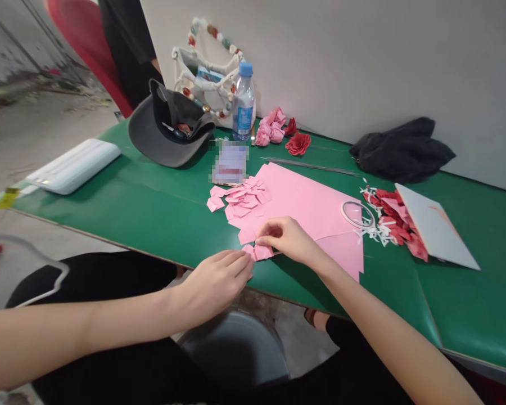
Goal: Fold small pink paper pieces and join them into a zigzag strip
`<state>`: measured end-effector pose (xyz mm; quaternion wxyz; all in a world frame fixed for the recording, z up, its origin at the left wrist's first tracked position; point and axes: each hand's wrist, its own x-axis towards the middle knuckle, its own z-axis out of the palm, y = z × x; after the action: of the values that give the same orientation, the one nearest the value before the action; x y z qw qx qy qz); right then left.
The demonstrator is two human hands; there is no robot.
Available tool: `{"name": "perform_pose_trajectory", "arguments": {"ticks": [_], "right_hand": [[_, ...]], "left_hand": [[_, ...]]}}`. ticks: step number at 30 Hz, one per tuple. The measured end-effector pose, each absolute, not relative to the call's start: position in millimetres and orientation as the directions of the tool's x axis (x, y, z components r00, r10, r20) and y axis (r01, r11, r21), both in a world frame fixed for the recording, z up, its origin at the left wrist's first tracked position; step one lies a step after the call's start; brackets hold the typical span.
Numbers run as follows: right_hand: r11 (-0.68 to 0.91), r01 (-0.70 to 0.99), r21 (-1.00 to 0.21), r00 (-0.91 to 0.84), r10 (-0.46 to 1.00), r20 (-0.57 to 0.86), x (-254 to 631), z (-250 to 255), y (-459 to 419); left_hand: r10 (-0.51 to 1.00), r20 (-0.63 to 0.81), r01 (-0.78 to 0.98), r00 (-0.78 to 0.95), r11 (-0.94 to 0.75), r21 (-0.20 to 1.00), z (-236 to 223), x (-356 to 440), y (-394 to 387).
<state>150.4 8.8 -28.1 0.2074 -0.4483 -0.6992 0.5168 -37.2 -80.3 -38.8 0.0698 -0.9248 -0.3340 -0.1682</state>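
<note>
At the near edge of the green table [152,208] my two hands meet over a small pink paper piece [259,251]. My right hand [289,239] pinches it from above with closed fingertips. My left hand [217,281] touches its left side with fingers held together and slightly curled. Just beyond lies a pile of several small pink paper squares [240,201] on large pink paper sheets [307,205].
A grey cap [166,132], water bottle [243,102], beaded bag [206,79], pink and red paper roses [280,132], a white case [73,165], tape ring [357,214], red and white scraps [390,219], a white card [436,225], black cloth [402,149] and thin rods [312,165] lie around. A person in black stands behind the cap.
</note>
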Motion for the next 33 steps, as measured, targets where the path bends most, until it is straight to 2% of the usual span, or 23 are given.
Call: {"name": "perform_pose_trajectory", "arguments": {"ticks": [5, 9, 18, 24, 33], "right_hand": [[0.084, 0.416, -0.905, -0.472, 0.871, -0.136, 146.8, -29.0, 4.4], [0.098, 0.410, -0.907, -0.449, 0.887, -0.107, 147.3, -32.0, 3.4], [0.058, 0.412, -0.909, -0.459, 0.875, -0.152, 149.3, -32.3, 9.8], [-0.010, 0.361, -0.933, -0.436, 0.882, -0.179, 150.5, -32.2, 12.7], [0.066, 0.451, -0.890, -0.460, 0.872, -0.169, 147.1, -32.8, 8.3]], "left_hand": [[0.563, 0.388, 0.630, 0.730, -0.774, -0.063, -41.2, -37.6, -80.5], [0.577, 0.349, 0.626, 0.738, -0.779, -0.035, -44.9, -40.5, -82.0], [0.586, 0.357, 0.630, 0.727, -0.777, -0.008, -42.9, -38.9, -82.2], [0.585, 0.338, 0.634, 0.737, -0.772, -0.046, -44.9, -38.2, -81.8], [0.596, 0.371, 0.641, 0.712, -0.768, 0.003, -41.6, -37.9, -81.7]]}}
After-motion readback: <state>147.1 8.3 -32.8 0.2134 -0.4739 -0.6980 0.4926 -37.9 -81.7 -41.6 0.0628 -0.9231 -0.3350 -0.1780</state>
